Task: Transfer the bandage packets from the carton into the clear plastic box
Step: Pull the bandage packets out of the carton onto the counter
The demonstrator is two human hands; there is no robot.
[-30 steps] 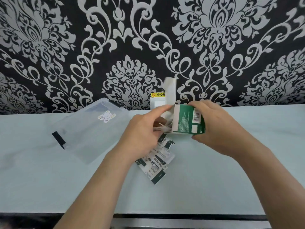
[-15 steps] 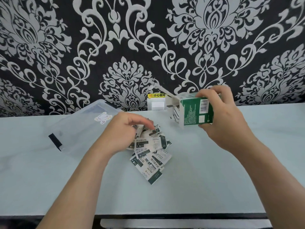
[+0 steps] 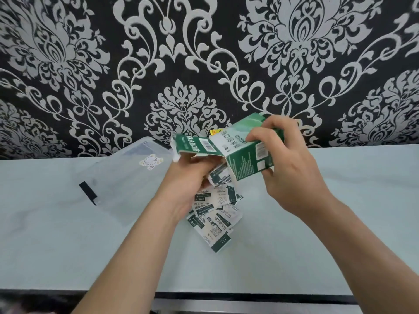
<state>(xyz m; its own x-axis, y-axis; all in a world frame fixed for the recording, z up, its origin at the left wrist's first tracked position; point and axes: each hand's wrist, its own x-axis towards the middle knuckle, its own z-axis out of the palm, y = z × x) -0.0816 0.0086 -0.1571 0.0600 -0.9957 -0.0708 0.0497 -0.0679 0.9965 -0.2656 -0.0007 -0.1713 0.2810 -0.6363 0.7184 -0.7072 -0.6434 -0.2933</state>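
- White-and-green paper bandage packets (image 3: 215, 214) are heaped on the pale table (image 3: 317, 223).
- More are pinched by the left hand (image 3: 188, 180) at the mouth of the tilted green cardboard carton (image 3: 247, 155), which is gripped by the right hand (image 3: 292, 171).
- The clear plastic box (image 3: 122, 177) is seen apart, to the left.

One head-worn view looks forward and down, close over the pale tabletop (image 3: 317, 223). It faces a patterned wall (image 3: 204, 64). Its wide lens seemingly bends the edges.

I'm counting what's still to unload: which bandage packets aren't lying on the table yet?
The bunch sticking out of the carton's open mouth, in the left hand's grip; the other packets lie piled on the table.
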